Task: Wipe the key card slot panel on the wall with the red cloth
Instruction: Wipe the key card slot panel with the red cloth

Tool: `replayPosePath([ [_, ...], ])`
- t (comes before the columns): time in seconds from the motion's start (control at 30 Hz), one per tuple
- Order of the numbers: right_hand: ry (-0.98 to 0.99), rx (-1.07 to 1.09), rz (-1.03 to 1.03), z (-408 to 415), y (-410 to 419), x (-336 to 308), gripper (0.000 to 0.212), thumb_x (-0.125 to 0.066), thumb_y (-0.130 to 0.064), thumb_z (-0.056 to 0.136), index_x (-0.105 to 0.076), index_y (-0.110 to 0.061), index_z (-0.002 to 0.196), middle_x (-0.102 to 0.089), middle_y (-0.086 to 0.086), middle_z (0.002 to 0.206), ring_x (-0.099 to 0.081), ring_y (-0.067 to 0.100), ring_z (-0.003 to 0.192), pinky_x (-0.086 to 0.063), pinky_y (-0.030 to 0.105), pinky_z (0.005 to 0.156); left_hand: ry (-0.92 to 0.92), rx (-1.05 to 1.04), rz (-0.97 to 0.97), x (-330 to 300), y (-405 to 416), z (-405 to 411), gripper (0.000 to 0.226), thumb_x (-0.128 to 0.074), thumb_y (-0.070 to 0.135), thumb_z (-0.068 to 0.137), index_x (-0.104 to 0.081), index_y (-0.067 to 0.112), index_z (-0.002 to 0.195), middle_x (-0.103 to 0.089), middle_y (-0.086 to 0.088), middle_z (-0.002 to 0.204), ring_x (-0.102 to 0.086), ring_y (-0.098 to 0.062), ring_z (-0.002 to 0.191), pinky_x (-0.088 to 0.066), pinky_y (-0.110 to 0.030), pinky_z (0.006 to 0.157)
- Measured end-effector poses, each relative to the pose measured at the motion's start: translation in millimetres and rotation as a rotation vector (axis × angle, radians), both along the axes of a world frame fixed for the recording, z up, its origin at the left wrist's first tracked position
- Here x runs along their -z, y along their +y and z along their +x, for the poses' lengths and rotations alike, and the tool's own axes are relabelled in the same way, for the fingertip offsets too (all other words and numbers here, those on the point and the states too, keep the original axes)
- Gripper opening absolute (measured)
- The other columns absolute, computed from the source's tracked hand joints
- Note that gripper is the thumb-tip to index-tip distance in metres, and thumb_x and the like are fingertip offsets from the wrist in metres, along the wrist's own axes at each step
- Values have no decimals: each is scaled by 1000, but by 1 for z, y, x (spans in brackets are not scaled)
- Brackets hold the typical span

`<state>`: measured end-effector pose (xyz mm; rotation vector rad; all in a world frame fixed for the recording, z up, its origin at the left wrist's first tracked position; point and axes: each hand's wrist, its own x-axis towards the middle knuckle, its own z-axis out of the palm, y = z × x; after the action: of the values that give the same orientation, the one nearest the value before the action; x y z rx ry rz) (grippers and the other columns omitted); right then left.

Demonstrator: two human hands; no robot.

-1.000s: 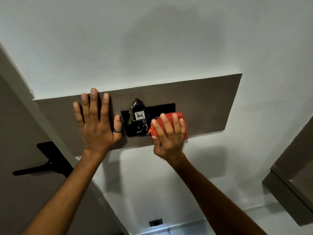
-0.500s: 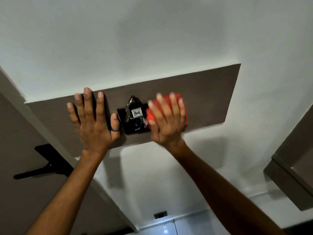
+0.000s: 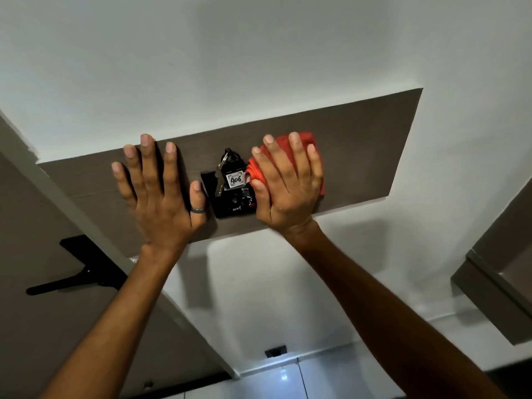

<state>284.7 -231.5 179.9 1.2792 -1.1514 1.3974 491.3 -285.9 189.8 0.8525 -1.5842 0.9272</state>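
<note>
The black key card slot panel is mounted on a brown wooden board on the white wall. A key with a tag marked 406 hangs in its slot. My right hand presses the bunched red cloth flat against the panel's right part, covering that part. My left hand, fingers spread and a ring on the thumb, lies flat on the board just left of the panel, holding nothing.
A brown door with a black lever handle stands at the left. A brown cabinet edge juts in at the right. A small black socket sits low on the wall above the tiled floor.
My right hand slid the red cloth up from the panel's lower right to its upper right and stays pressed there. My left hand has stayed flat on the board.
</note>
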Motion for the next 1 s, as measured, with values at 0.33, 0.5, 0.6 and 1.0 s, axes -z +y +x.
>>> replayPosePath([
  [0.33, 90, 8, -2, -25, 19, 35, 42, -37, -40, 110, -60, -22, 139, -60, -2, 142, -54, 25, 134, -42, 44, 99, -106, -16, 22, -7, 2, 15, 63, -39, 39, 107, -23, 14, 163, -10, -8, 171, -2, -25, 160, -4, -49, 130],
  [0.5, 4, -74, -8, 47, 22, 32, 47, -32, -41, 110, -56, -17, 142, -55, 4, 146, -41, 29, 147, -33, 48, 118, -134, 5, 21, -9, 3, 20, 63, -39, 38, 107, -22, 16, 163, -2, -3, 173, -2, -23, 160, -3, -47, 131],
  [0.6, 199, 56, 4, 52, 3, 37, 50, -39, -47, 107, -50, -20, 148, -52, 4, 149, -27, 27, 157, -27, 49, 124, -130, 20, 21, -10, 3, 21, 63, -39, 38, 107, -23, 16, 163, -4, -4, 172, -3, -23, 160, -4, -47, 131],
  [1.0, -245, 31, -39, 90, -9, 39, 48, -36, -42, 107, -50, -16, 145, -47, 8, 152, -25, 29, 157, -20, 48, 129, -127, 16, 63, -12, 7, 22, 61, -43, 36, 104, -32, 12, 160, -17, -11, 166, 2, -21, 159, -3, -47, 130],
])
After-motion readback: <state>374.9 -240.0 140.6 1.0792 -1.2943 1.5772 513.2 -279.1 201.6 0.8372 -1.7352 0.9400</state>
